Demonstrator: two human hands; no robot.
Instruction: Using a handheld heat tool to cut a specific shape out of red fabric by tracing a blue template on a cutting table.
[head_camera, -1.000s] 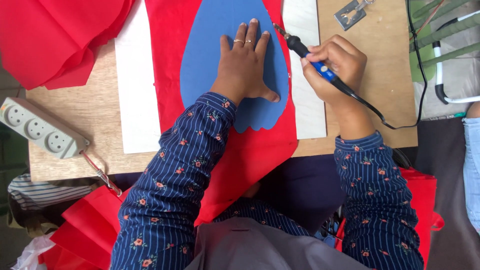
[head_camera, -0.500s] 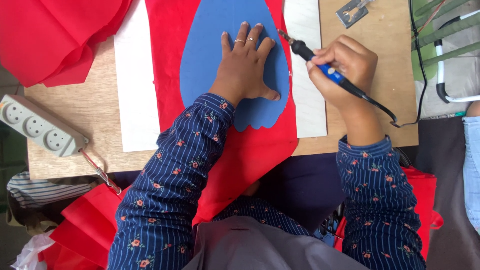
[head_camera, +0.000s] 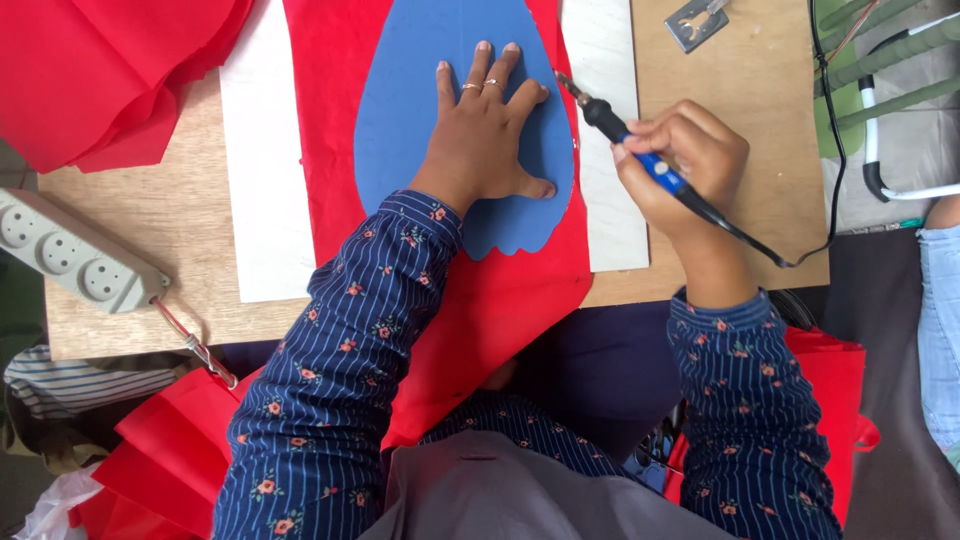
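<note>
We see the wooden tabletop (head_camera: 130, 215) bare at its left, a red fabric sheet (head_camera: 330, 120) running off its near edge. Our left hand (head_camera: 485, 150) presses flat, fingers spread, on the blue teardrop-shaped template (head_camera: 410, 110). Just right, our right hand (head_camera: 685, 165) grips the black-and-blue corded hot-tip tool (head_camera: 625, 140), tip at the template's right edge.

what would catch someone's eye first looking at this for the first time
Most striking is the blue pear-shaped template on the bright red fabric, mid-frame, with the left hand pressed flat on it, fingers spread. Just right of it, the right hand grips a corded hot-tip tool like a pen, its tip at the template's right edge. A heap of more red fabric fills the top left corner, and a grey power strip lies at the left edge.
</note>
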